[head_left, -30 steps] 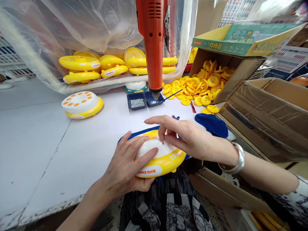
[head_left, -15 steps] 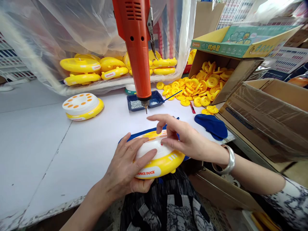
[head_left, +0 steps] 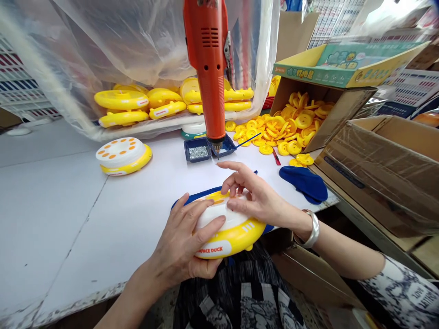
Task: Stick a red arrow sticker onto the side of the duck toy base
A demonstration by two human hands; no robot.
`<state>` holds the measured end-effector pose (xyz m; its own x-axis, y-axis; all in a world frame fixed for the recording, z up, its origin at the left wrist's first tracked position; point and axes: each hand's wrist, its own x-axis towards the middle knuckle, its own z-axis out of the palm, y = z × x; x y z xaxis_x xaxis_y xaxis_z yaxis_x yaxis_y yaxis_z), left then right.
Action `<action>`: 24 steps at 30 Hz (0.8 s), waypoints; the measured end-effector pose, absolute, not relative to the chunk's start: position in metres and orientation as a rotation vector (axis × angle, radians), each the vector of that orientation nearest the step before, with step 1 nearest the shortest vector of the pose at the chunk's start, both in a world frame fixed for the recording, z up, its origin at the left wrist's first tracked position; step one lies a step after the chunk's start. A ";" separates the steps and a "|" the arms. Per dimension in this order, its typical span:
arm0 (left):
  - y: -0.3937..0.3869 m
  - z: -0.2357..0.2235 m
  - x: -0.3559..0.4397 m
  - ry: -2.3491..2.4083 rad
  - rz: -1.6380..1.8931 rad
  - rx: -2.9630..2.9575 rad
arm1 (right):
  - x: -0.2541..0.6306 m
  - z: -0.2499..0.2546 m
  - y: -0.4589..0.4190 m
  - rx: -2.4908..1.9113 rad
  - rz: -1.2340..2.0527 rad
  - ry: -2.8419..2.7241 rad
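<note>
A round yellow and white toy (head_left: 236, 240) marked "BOUNCE DUCK" rests tilted at the table's front edge, partly over a blue cloth (head_left: 197, 195). My left hand (head_left: 185, 233) grips its left side, thumb and fingers over the white top, the rest beneath the rim. On the right part of the top sits my right hand (head_left: 255, 196); its index finger points outward while thumb and other fingers curl together. Whatever lies between those fingers is hidden. An orange electric screwdriver (head_left: 213, 96) hangs bit-down just beyond my right fingertips.
A dark blue tray (head_left: 198, 153) of small metal screws stands behind the bit. Another yellow and white toy (head_left: 123, 155) sits at left. Yellow discs (head_left: 270, 130) spill from a carton (head_left: 350, 98) at right, near a blue cloth pad (head_left: 303, 183). Bagged yellow parts (head_left: 121, 99) lie behind.
The view has shifted a little, so the screwdriver and table things appear farther right and lower. My left hand keeps its grip; my right hand's fingers stay curled on the toy's top.
</note>
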<state>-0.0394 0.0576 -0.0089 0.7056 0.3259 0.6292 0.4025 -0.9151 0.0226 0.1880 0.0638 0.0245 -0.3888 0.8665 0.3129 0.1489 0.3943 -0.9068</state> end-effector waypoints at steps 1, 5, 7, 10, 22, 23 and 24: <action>0.057 -0.009 -0.039 -0.599 -0.995 -2.791 | 0.190 0.025 0.063 -0.873 1.058 -1.821; 0.058 -0.012 -0.040 -0.615 -0.990 -2.782 | 0.207 0.027 0.058 -0.867 1.111 -1.914; 0.059 -0.014 -0.041 -0.628 -0.995 -2.783 | 0.218 0.028 0.054 -0.899 1.075 -1.894; 0.059 -0.015 -0.042 -0.619 -1.004 -2.781 | 0.231 0.031 0.045 -0.947 0.998 -1.762; 0.056 -0.008 -0.034 -0.548 -0.961 -2.733 | 0.212 0.058 0.016 -1.185 1.256 -1.804; 0.055 -0.007 -0.034 -0.544 -0.969 -2.725 | 0.211 0.058 0.015 -1.201 1.258 -1.801; 0.054 -0.007 -0.033 -0.544 -0.976 -2.717 | 0.211 0.057 0.014 -1.216 1.259 -1.794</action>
